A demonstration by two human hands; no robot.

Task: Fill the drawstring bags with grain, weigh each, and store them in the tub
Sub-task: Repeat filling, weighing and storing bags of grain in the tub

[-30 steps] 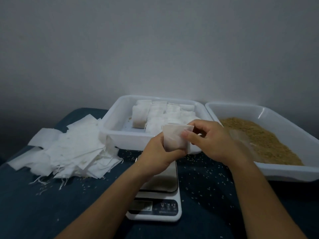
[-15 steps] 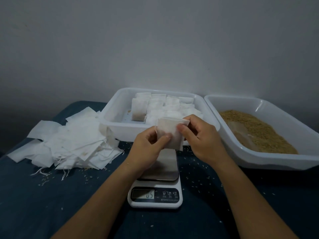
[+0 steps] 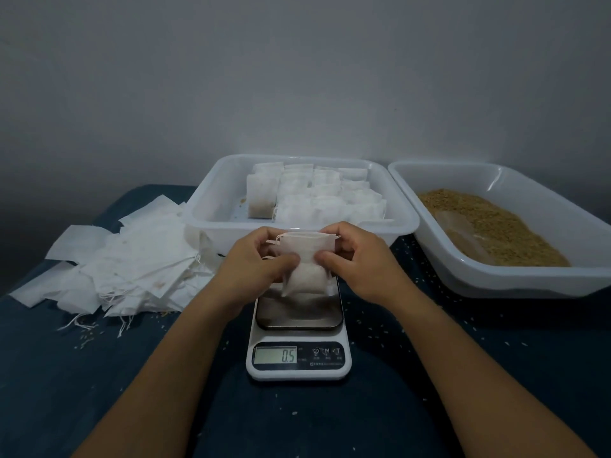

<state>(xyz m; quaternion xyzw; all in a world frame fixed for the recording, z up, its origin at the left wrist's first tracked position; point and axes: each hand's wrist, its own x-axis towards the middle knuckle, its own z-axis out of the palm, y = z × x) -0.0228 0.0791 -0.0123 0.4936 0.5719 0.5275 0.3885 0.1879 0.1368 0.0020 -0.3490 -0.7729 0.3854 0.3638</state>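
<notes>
above the scale [image 3: 298, 328], both hands pinch a filled bag [image 3: 305, 264].

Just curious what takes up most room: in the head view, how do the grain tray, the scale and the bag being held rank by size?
1. grain tray
2. scale
3. held bag

grain tray [image 3: 515, 279] cut off right, scale [image 3: 297, 358] button labels unreadable
</notes>
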